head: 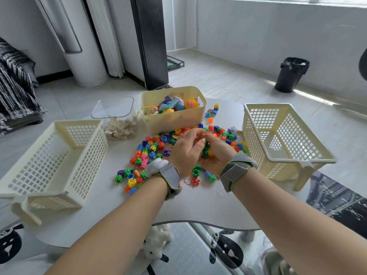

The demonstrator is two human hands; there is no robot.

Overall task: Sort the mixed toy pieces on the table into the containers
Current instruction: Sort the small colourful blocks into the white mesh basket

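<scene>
Your right hand (217, 156) cups green pieces (205, 151), your left hand (184, 151) curls over them, hold unclear, scattered pieces (148, 150) ringing both, left basket (89, 161) and right basket (256, 139) flanking.

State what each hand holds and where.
The right hand cups small green and yellow plastic snap blocks in its upturned palm; whether the left hand pinches one cannot be told.

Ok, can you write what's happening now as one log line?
right hand: cups blocks | left hand: curled over it, grip unclear | left basket: empty | right basket: empty
</scene>
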